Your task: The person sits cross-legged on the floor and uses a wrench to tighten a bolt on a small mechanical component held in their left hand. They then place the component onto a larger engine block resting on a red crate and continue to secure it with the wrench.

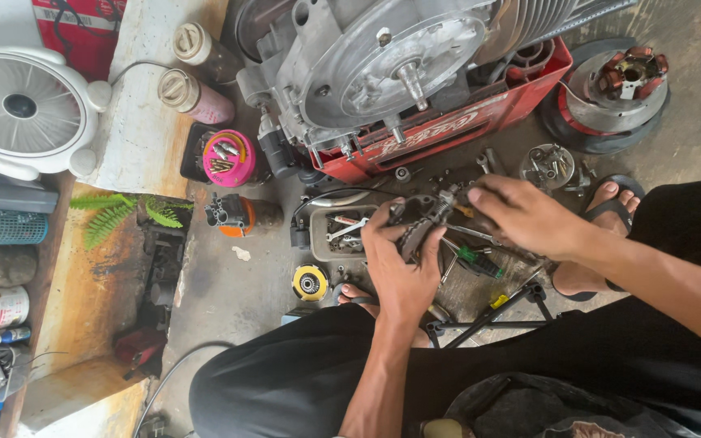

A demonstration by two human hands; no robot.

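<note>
Metal part: a dark, greasy, ribbed mechanical piece [419, 225], held above the floor between both hands, in front of the person's knees.
Head view, floor: bare grey concrete floor [221, 284], stained, strewn with tools and loose hardware; the person sits low, black-clothed legs at frame bottom, feet in dark sandals.
Head view, surroundings: a concrete ledge [144, 122] runs along the left, with a white fan [22, 109] beside it and a green fern [119, 212] below.
Left hand: left hand [399, 264] closed around the lower end of the metal part, fingers wrapped over it, thumb side up.
Right hand: right hand [525, 215] closed on the upper end of the same part, fingertips pinching at its top; what exactly they pinch cannot be told.
Engine: a large silver engine casing [383, 65] rests in a red crate [448, 130], just beyond the hands.
Containers: a small grey tray [342, 235] left of the hands holds wrenches and small parts; a round metal dish [547, 166] to the right holds bolts; a pink round tub [229, 158] holds small pieces; two capped bottles [196, 93] stand on the ledge.
Other items: a stator plate on a wheel hub [622, 85] at upper right; a green-handled screwdriver [476, 261] under the hands; a yellow disc [310, 283] on the floor.
</note>
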